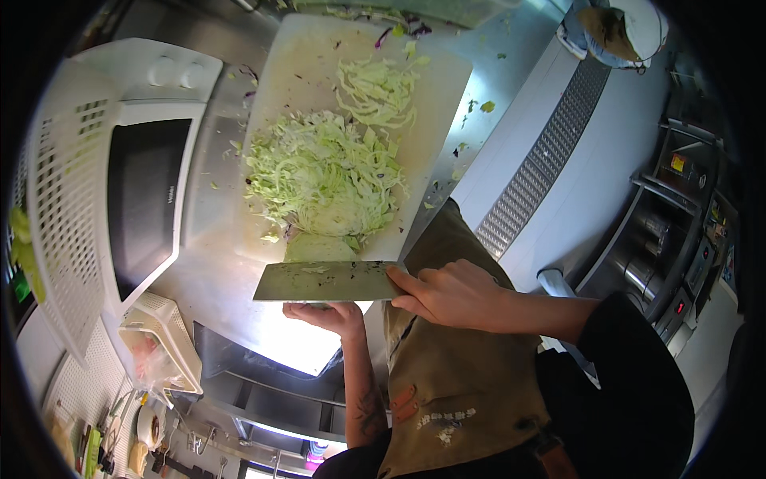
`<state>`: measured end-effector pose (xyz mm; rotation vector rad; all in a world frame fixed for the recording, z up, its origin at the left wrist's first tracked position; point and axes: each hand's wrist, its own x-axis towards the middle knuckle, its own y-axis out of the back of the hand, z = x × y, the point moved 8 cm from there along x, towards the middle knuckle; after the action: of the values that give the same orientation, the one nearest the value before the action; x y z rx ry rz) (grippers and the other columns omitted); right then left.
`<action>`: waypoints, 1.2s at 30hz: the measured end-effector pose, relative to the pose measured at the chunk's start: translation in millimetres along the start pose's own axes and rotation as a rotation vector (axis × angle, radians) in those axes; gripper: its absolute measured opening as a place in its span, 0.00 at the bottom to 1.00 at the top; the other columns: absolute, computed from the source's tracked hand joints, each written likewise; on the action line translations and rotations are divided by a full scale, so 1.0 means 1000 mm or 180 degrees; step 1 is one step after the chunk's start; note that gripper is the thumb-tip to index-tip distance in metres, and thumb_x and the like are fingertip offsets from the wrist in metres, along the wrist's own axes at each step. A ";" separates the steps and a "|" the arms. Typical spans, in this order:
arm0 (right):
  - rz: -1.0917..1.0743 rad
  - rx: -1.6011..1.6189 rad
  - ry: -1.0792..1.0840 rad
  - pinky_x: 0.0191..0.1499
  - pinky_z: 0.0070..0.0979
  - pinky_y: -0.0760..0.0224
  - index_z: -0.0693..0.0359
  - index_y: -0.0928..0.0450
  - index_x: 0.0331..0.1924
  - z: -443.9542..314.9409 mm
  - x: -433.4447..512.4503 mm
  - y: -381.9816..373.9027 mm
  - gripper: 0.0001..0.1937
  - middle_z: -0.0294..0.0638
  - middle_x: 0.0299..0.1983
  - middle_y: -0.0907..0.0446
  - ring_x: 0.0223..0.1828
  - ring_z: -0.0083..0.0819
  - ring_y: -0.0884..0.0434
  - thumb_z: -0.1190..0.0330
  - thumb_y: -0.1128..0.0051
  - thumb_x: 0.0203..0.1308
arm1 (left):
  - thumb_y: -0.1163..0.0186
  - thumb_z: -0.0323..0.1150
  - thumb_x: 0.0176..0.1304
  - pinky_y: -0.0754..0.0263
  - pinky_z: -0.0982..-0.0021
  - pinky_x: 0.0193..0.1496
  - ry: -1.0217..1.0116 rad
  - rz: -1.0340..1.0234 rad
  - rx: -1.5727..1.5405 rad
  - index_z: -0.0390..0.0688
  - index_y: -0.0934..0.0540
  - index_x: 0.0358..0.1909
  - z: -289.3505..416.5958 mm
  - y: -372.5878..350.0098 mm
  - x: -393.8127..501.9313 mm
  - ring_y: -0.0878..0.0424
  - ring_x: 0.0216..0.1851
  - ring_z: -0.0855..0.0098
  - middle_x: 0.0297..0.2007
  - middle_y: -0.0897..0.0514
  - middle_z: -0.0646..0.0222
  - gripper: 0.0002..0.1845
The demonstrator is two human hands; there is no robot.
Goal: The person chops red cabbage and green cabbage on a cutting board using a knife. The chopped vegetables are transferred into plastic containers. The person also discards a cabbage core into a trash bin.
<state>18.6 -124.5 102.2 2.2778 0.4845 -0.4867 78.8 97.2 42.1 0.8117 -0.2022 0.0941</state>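
My right hand (449, 293) grips a broad-bladed kitchen cleaver (326, 281); specks of vegetable cling to the blade. Just past the blade, towards the heap, shows a pale green piece of cabbage (320, 248). My left hand (326, 317) is close behind the cleaver on the near side. Its fingers are partly hidden by the blade, so what it holds cannot be made out. A large heap of shredded cabbage (326, 173) lies on a white cutting board (287, 78). Farther up the board is a smaller pile of cabbage strips (380, 90).
A white microwave oven (149, 197) stands left of the board, near a perforated white basket (66, 179). A beige plastic basket (173, 335) holds a plastic bag. A translucent tub (479, 12) is beyond the board. Another person (616, 30) is at top right, by the floor drain grate (538, 161).
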 end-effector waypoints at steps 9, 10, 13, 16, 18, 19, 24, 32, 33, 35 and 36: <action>0.0450 0.0256 0.0202 0.16 0.35 0.29 0.61 0.22 0.65 0.004 -0.003 -0.001 0.29 0.38 0.17 0.22 0.14 0.39 0.21 0.45 0.46 0.74 | 0.44 0.59 0.72 0.34 0.53 0.63 -0.0276 0.0104 0.0072 0.38 0.32 0.53 0.005 0.002 0.001 0.29 0.54 0.59 0.55 0.32 0.54 0.30; 0.0397 0.0259 0.0179 0.16 0.35 0.29 0.62 0.22 0.65 0.003 -0.005 0.000 0.30 0.38 0.17 0.22 0.14 0.38 0.20 0.45 0.46 0.74 | 0.44 0.60 0.72 0.34 0.53 0.64 -0.0344 0.0153 0.0067 0.39 0.31 0.53 0.005 0.002 0.000 0.28 0.54 0.59 0.56 0.31 0.54 0.31; 0.0304 0.0247 0.0156 0.15 0.34 0.29 0.62 0.23 0.65 0.002 -0.006 0.000 0.30 0.38 0.17 0.22 0.14 0.38 0.20 0.45 0.45 0.74 | 0.44 0.59 0.73 0.32 0.52 0.63 -0.0052 0.0350 -0.0338 0.41 0.29 0.54 -0.005 0.001 -0.008 0.28 0.52 0.60 0.58 0.31 0.52 0.29; 0.0369 0.0257 0.0140 0.15 0.35 0.29 0.63 0.21 0.61 0.013 0.008 -0.009 0.27 0.40 0.16 0.22 0.13 0.40 0.20 0.47 0.46 0.75 | 0.45 0.54 0.75 0.34 0.52 0.62 0.0699 0.0300 -0.0526 0.41 0.29 0.49 -0.024 0.005 -0.016 0.31 0.52 0.60 0.54 0.32 0.54 0.24; 0.0406 0.0257 0.0013 0.15 0.37 0.28 0.63 0.21 0.58 0.028 0.038 -0.030 0.25 0.42 0.15 0.22 0.13 0.42 0.20 0.48 0.47 0.76 | 0.45 0.51 0.76 0.37 0.51 0.61 0.0336 0.0140 -0.0223 0.41 0.31 0.45 -0.008 0.003 -0.002 0.33 0.53 0.58 0.50 0.35 0.57 0.20; 0.0432 0.0229 -0.0001 0.15 0.38 0.28 0.63 0.20 0.57 0.030 0.046 -0.036 0.24 0.43 0.14 0.23 0.13 0.43 0.20 0.49 0.47 0.76 | 0.45 0.49 0.76 0.38 0.50 0.61 -0.0054 0.0054 -0.0006 0.42 0.32 0.43 0.009 0.000 0.005 0.34 0.53 0.56 0.48 0.36 0.59 0.19; 0.0359 0.0216 -0.0007 0.15 0.38 0.28 0.64 0.20 0.57 0.014 0.030 -0.016 0.26 0.42 0.15 0.22 0.13 0.43 0.20 0.47 0.48 0.76 | 0.49 0.53 0.78 0.39 0.45 0.66 0.0110 -0.0002 0.0110 0.38 0.31 0.55 -0.002 0.003 -0.002 0.33 0.61 0.50 0.57 0.34 0.49 0.25; 0.0190 0.0058 0.0091 0.12 0.32 0.32 0.64 0.21 0.63 -0.010 -0.001 0.014 0.31 0.36 0.18 0.23 0.11 0.33 0.23 0.44 0.45 0.73 | 0.54 0.77 0.67 0.42 0.43 0.77 -0.0163 -0.0154 0.0443 0.37 0.59 0.83 -0.027 0.008 -0.028 0.39 0.77 0.45 0.78 0.44 0.42 0.62; 0.0220 0.0066 0.0097 0.12 0.32 0.32 0.64 0.21 0.63 -0.010 -0.002 0.015 0.31 0.36 0.18 0.23 0.10 0.33 0.23 0.44 0.45 0.73 | 0.52 0.77 0.66 0.41 0.42 0.77 -0.0248 -0.0240 0.0776 0.37 0.56 0.83 -0.020 0.006 -0.023 0.39 0.77 0.44 0.78 0.43 0.42 0.62; 0.0279 0.0083 0.0107 0.12 0.31 0.32 0.63 0.21 0.63 -0.011 -0.005 0.018 0.31 0.35 0.17 0.24 0.10 0.32 0.24 0.44 0.44 0.73 | 0.49 0.76 0.65 0.40 0.41 0.76 -0.0322 -0.0288 0.1151 0.36 0.51 0.82 -0.019 0.005 -0.021 0.39 0.77 0.42 0.77 0.42 0.42 0.61; 0.0138 0.0110 0.0046 0.14 0.32 0.30 0.62 0.23 0.66 -0.010 -0.006 0.016 0.31 0.36 0.19 0.23 0.12 0.34 0.23 0.45 0.43 0.73 | 0.48 0.76 0.64 0.39 0.41 0.75 -0.0307 -0.0254 0.1179 0.36 0.48 0.82 -0.024 0.005 -0.024 0.38 0.77 0.42 0.76 0.41 0.41 0.60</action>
<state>23.0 -128.5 121.2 2.3214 0.4361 -0.4606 57.8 117.7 24.2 1.1934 -0.2470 0.0166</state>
